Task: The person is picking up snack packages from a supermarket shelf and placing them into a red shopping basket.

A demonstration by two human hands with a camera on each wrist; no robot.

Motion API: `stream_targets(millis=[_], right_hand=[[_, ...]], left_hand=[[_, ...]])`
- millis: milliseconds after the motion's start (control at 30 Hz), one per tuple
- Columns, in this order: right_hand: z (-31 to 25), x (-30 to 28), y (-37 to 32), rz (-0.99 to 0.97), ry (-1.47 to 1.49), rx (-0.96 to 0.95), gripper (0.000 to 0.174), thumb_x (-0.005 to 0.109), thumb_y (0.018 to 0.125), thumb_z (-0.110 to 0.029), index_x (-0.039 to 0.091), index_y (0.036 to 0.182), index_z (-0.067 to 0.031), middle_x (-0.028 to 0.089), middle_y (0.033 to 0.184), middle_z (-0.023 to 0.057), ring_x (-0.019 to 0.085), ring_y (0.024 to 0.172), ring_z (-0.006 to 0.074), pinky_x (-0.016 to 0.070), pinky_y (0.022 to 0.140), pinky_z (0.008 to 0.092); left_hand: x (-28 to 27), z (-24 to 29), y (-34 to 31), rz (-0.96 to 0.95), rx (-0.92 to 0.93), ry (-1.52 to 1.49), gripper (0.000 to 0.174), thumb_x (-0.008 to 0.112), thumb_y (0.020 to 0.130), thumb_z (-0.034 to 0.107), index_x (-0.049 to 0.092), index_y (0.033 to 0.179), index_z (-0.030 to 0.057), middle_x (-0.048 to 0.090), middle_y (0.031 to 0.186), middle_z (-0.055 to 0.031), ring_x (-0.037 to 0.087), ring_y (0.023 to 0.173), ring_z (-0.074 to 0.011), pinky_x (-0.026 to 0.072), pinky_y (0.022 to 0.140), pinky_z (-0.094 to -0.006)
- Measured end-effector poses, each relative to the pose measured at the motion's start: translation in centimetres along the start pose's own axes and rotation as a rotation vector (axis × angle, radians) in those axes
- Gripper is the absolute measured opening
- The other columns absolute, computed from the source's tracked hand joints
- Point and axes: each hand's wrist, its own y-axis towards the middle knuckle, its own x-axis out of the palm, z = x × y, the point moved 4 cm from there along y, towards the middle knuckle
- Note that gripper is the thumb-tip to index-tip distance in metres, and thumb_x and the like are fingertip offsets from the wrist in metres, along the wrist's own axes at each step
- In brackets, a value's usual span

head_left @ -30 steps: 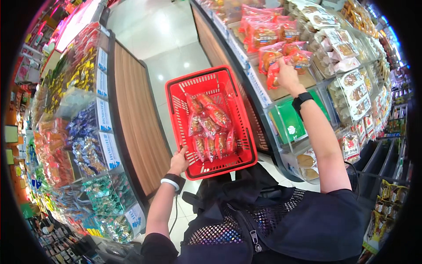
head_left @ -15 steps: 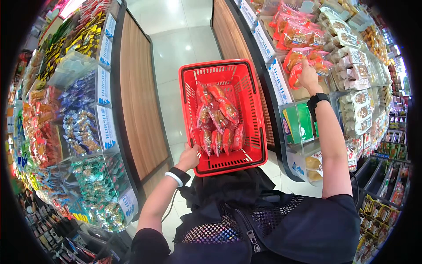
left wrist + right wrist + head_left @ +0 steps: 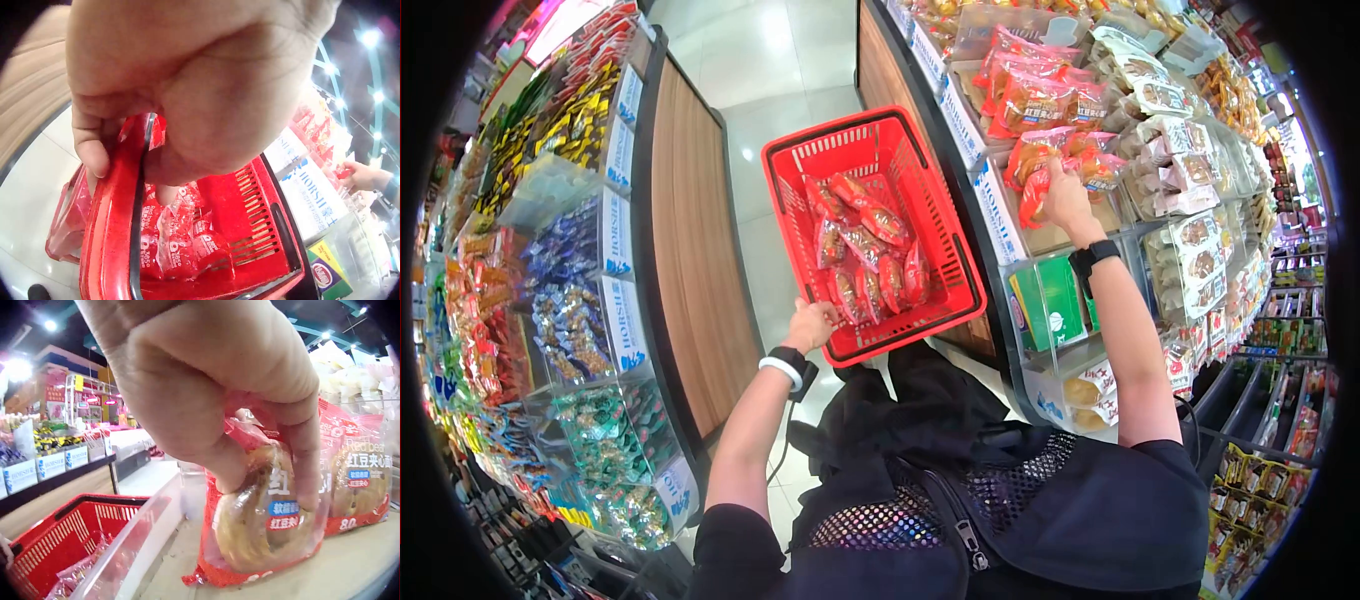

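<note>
In the head view, my left hand [image 3: 810,325] grips the near left corner of a red shopping basket [image 3: 900,185]. Its fingers curl over the rim [image 3: 115,219] in the left wrist view. Several red-and-clear bread packets [image 3: 865,222] lie inside the basket. On the right-hand shelf, my right hand [image 3: 1072,203] pinches a red bean bread packet [image 3: 250,534] between thumb and fingers. This packet stands upright, its lower edge close over the pale bin floor [image 3: 337,562]. Another red bean bread packet [image 3: 359,481] stands right beside it.
A clear bin wall [image 3: 134,540] runs between basket and bread. Green boxes [image 3: 1055,300] sit nearer me, and white-wrapped packets [image 3: 1185,160] fill neighbouring bins. Across the aisle, a wood-panelled shelf [image 3: 685,240] carries bins of colourful small packets [image 3: 565,330].
The head view has swung right and then partly back, shifting shelves and basket in frame. My right hand stays at the front bread packets, my left at the basket's corner.
</note>
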Motion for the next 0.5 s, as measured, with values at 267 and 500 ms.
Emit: stream_targets(millis=[267, 500], right_hand=[[-1.9, -14.6, 0.4, 0.077, 0.363, -0.231, 0.02, 0.062, 0.067, 0.001, 0.047, 0.08, 0.0008, 0.054, 0.078, 0.0188, 0.054, 0.078, 0.0391, 0.0433, 0.064, 0.0422], [-17.8, -6.0, 5.0, -0.135, 0.552, -0.748, 0.017, 0.052, 0.072, 0.003, 0.053, 0.089, 0.0015, 0.056, 0.1, 0.0211, 0.057, 0.096, 0.0375, 0.0492, 0.077, 0.0423]], left_hand=[[1.1, -0.8, 0.2, 0.04, 0.007, -0.003, 0.022, 0.049, 0.08, 0.008, 0.064, 0.093, 0.0176, 0.055, 0.101, -0.0227, 0.051, 0.101, -0.0374, 0.0466, 0.085, -0.04], [2.5, -2.7, 0.7, -0.139, -0.095, -0.02, 0.033, 0.053, 0.076, 0.005, 0.058, 0.106, 0.0196, 0.025, 0.127, -0.0298, 0.058, 0.093, -0.0437, 0.0471, 0.089, -0.0406]])
